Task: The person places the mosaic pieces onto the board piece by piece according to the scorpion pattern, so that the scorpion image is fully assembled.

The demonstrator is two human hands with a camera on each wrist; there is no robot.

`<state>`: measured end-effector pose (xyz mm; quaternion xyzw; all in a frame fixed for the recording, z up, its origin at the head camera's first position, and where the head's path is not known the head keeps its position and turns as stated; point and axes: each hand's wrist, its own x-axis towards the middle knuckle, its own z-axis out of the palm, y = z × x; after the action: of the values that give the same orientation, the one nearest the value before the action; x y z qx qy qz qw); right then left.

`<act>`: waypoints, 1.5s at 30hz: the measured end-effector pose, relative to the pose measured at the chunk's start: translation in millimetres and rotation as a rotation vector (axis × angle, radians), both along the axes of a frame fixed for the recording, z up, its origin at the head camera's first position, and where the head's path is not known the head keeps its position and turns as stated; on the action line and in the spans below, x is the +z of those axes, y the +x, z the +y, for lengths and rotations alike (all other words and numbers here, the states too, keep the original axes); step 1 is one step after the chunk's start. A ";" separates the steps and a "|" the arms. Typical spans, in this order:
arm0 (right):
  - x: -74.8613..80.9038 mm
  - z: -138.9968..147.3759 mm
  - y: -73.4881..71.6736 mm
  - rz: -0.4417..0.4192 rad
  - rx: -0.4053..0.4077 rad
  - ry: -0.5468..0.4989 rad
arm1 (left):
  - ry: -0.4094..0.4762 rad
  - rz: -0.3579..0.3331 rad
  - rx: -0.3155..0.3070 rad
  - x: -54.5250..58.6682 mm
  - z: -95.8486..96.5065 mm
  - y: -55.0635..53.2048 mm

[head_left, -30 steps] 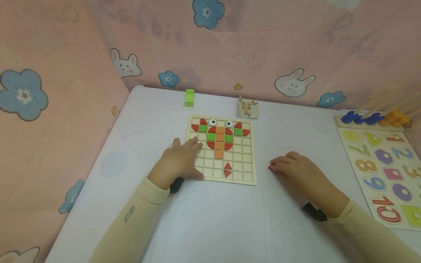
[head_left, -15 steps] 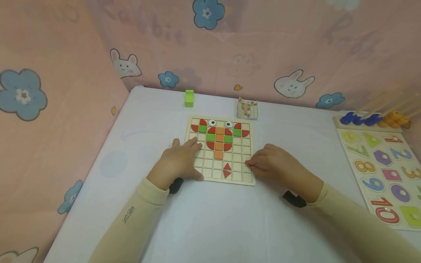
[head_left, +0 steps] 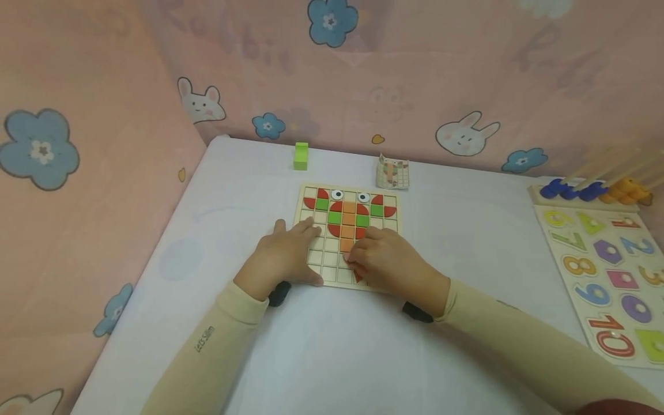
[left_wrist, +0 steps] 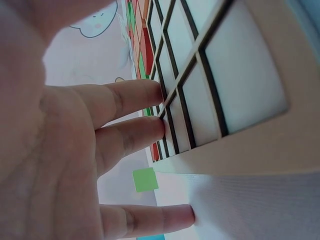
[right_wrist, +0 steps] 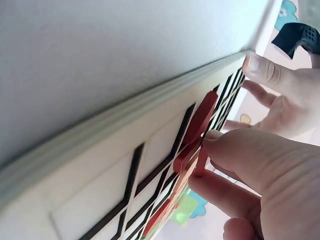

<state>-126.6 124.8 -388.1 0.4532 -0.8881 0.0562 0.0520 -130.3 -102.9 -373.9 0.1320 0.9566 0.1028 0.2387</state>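
A wooden grid board (head_left: 329,259) lies on the table, bearing red, green and orange pieces and two eye pieces in the head view. My left hand (head_left: 282,253) rests along its left edge, fingers spread and fairly straight on the rim and cells. Over the lower middle of the board, my right hand (head_left: 396,262) pinches a small red piece (right_wrist: 200,162) between thumb and finger. Just below the orange column (head_left: 348,219) its fingertips meet the board. Red triangles (right_wrist: 200,117) lie in the cells beside those fingertips, partly hidden by the hand in the head view.
Behind the board stand a green block (head_left: 301,157) and a curled picture card (head_left: 392,173) with a similar pattern. To the right lies a number and shape puzzle board (head_left: 586,245) with blue and orange pieces at its top. A patterned pink cloth wall (head_left: 353,86) borders the table.
My right hand has travelled left from the bare table onto the board, carrying the small red piece to just below the orange column. My left hand has stayed on the board's left edge.
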 end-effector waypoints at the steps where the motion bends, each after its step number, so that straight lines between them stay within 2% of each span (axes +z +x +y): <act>1: 0.2 -1.1 0.2 0.003 0.001 0.012 | -0.001 -0.001 0.001 0.3 0.3 -0.1; 10: 2.0 -7.8 2.3 0.068 0.021 0.053 | -0.011 -0.002 -0.009 0.9 1.8 -0.6; 17: -0.1 -6.4 4.7 0.081 -0.012 0.126 | -0.016 -0.004 -0.008 1.2 3.7 -0.7; 22: 0.0 -4.8 8.4 0.050 -0.062 0.160 | -0.016 -0.007 -0.003 0.8 3.3 -0.7; 26: 0.3 -3.5 10.9 0.017 -0.089 0.141 | -0.010 -0.007 -0.006 1.0 2.0 -0.6; 35: -4.2 -1.2 9.2 -0.005 -0.085 0.083 | -0.011 -0.002 -0.008 -0.2 -1.0 -1.4; 45: -3.1 -1.3 12.3 -0.043 -0.113 0.098 | -0.012 -0.002 -0.012 -1.0 -1.4 -1.5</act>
<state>-114.4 123.5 -391.1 0.4029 -0.9149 0.0196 0.0137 -131.8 -104.3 -375.0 0.1361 0.9562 0.0958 0.2408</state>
